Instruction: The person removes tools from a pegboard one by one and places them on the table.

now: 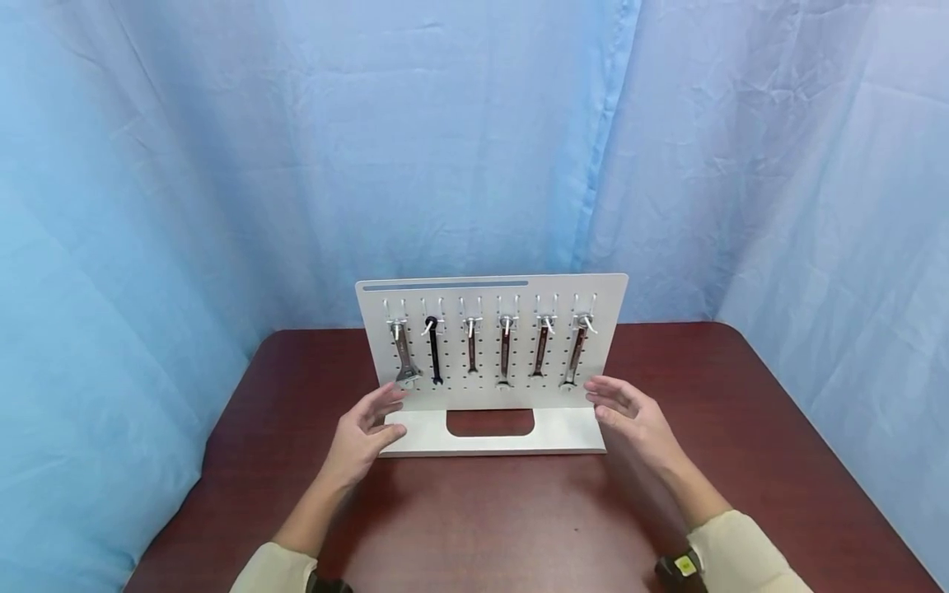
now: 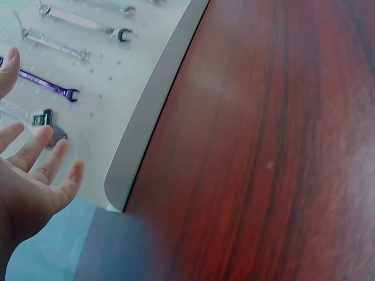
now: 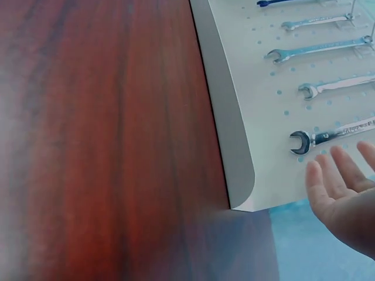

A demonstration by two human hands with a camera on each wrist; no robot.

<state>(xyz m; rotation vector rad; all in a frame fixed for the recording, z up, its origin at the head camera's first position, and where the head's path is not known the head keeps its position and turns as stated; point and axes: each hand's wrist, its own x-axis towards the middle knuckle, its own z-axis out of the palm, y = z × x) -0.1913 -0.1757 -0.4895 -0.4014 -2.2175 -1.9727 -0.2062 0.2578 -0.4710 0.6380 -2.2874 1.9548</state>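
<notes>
A white pegboard stand (image 1: pixel 489 399) stands upright on the table, with several wrenches hanging in a row from its hooks. The leftmost is a silver adjustable wrench (image 1: pixel 404 352); beside it hangs a black wrench (image 1: pixel 435 354), which looks purple in the left wrist view. The others are silver, ending with a wrench (image 1: pixel 575 356) at the far right. My left hand (image 1: pixel 359 436) is by the stand's lower left side, near the adjustable wrench, fingers spread and nothing held. Near the rightmost wrench, my right hand (image 1: pixel 642 424) also holds nothing, its fingers loosely extended. Whether either hand touches the board I cannot tell.
The stand rests on a dark reddish-brown table (image 1: pixel 489 519) with rounded far corners. A cutout (image 1: pixel 489 423) opens in the stand's base. Light blue curtains (image 1: pixel 415 148) hang behind the table and along both sides.
</notes>
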